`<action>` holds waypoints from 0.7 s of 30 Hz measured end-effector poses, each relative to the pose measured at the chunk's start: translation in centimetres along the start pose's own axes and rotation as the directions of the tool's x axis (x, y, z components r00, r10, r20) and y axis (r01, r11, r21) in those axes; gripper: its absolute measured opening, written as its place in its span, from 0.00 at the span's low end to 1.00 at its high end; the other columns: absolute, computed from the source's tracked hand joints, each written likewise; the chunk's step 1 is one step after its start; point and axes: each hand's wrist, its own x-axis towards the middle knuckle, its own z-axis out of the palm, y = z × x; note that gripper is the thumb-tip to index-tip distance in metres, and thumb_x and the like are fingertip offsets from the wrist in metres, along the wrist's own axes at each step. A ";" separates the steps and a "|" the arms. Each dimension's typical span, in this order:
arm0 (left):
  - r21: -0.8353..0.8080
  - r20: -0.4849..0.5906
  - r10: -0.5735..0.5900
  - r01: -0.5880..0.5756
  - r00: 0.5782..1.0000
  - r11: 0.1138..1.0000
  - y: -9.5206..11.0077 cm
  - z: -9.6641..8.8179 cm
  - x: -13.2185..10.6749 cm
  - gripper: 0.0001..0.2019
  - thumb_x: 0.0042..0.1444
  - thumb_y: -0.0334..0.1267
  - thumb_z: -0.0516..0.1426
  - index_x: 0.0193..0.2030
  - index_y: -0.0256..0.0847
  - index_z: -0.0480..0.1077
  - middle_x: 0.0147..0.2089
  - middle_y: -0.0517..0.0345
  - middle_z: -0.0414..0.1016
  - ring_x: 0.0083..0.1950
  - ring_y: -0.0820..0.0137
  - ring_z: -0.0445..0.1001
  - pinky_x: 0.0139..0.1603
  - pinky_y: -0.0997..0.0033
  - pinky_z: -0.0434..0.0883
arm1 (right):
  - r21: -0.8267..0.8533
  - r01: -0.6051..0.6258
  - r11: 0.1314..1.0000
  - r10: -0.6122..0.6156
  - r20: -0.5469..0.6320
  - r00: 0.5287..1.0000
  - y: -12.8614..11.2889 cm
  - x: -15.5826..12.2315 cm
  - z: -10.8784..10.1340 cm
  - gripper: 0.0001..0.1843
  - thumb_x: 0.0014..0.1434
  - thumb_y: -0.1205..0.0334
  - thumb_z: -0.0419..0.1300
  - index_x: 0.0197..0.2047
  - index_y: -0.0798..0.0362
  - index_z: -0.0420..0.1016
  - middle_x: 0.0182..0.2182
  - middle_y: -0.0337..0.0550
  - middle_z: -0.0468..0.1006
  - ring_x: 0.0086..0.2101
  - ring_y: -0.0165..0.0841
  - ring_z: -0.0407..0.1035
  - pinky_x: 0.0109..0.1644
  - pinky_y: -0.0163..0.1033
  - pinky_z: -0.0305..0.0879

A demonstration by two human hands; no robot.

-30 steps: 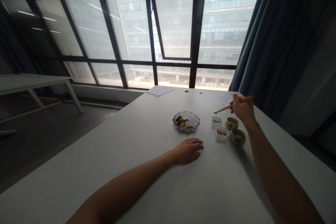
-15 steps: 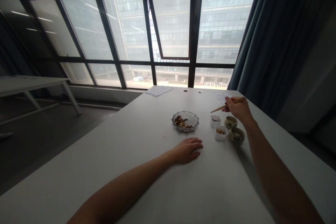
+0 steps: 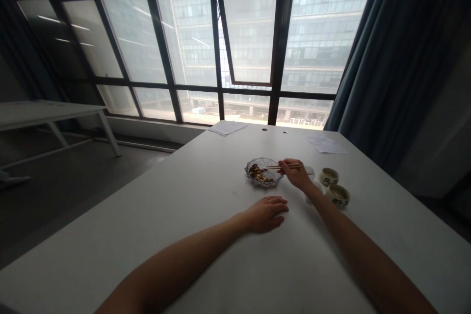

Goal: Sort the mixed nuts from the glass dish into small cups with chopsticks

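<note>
My right hand [image 3: 293, 173] is closed around a pair of chopsticks [image 3: 274, 167], whose tips reach over a clear glass bowl [image 3: 264, 184]. Brown and pale nut-like pieces [image 3: 256, 173] lie in that bowl, mostly on its left side. Whether the tips pinch a piece is too small to tell. My left hand [image 3: 268, 214] rests palm down on the white table, fingers stretched, just in front of the bowl, holding nothing. Behind my right hand and wrist, two small white cups [image 3: 310, 171] are partly hidden. Beside them stand two beige cups [image 3: 337, 196] with dark characters.
The white table [image 3: 206, 186] extends to the windows. Sheets of paper [image 3: 228, 128] lie at its far left corner, with another sheet [image 3: 326, 143] at the far right. A second table [image 3: 47, 110] stands to the left, and a blue curtain [image 3: 364, 64] hangs on the right.
My right hand has swung left and nearer with the chopsticks, from beyond the small cups to the glass bowl. My left hand stays on the table. The view has shifted slightly.
</note>
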 end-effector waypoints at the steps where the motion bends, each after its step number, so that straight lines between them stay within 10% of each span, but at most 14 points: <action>1: -0.003 0.001 0.002 -0.002 1.000 1.000 0.0 0.0 0.0 0.18 0.61 0.39 0.55 0.58 0.45 0.68 0.64 0.52 0.67 0.66 0.61 0.65 0.68 0.61 0.60 | 0.011 -0.012 1.000 0.012 -0.005 1.000 0.2 0.0 0.0 0.24 0.59 0.41 0.60 0.29 0.55 0.76 0.23 0.47 0.80 0.27 0.42 0.79 0.31 0.40 0.75; 12: -0.008 0.008 -0.006 0.006 1.000 1.000 0.3 -0.3 -0.1 0.18 0.61 0.40 0.55 0.58 0.45 0.68 0.65 0.52 0.67 0.66 0.61 0.64 0.68 0.60 0.59 | 0.060 -0.058 0.997 0.061 -0.061 0.996 2.2 0.0 0.5 0.25 0.57 0.39 0.60 0.28 0.54 0.76 0.24 0.49 0.81 0.27 0.42 0.79 0.29 0.40 0.75; 21: 0.000 0.006 -0.010 0.010 1.000 1.000 0.1 -0.1 -0.1 0.18 0.62 0.40 0.55 0.58 0.45 0.68 0.65 0.52 0.67 0.66 0.61 0.64 0.68 0.61 0.59 | 0.031 -0.034 0.999 0.039 -0.194 0.980 -0.7 0.0 0.2 0.28 0.56 0.35 0.59 0.26 0.54 0.75 0.24 0.48 0.81 0.25 0.41 0.79 0.27 0.40 0.76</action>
